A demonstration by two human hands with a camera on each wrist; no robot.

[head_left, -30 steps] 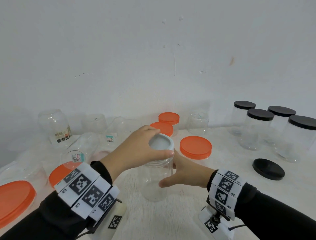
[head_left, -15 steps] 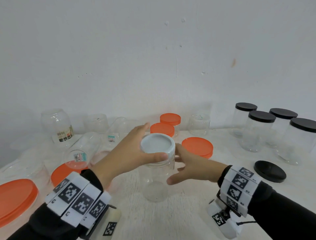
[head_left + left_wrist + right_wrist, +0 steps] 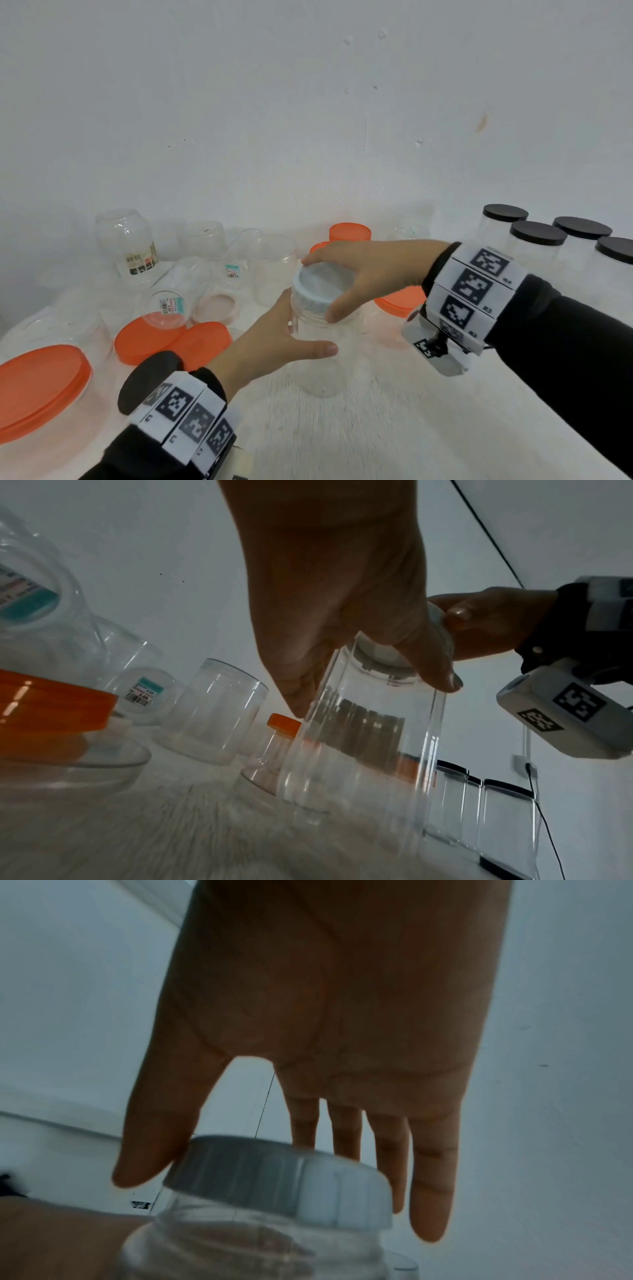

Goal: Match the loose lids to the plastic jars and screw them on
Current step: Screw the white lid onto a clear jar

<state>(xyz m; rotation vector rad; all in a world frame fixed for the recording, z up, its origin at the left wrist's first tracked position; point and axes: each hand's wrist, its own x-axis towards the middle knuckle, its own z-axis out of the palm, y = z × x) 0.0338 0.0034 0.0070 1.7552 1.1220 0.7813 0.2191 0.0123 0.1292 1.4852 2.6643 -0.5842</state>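
At frame centre a clear, smooth-walled plastic jar is held round its body by the left hand. Its ribbed white lid is pinched at the rim by the right hand. The jar is seen empty; its base is blurred on the white table.

Just a pale, wood-grain white counter shoved up against a plain white painted wall. The wall's got a small rusty-orange smudge up on the right and a few tiny dark specks left of centre. A thin black cable hangs down the wall, from the left wrist view.
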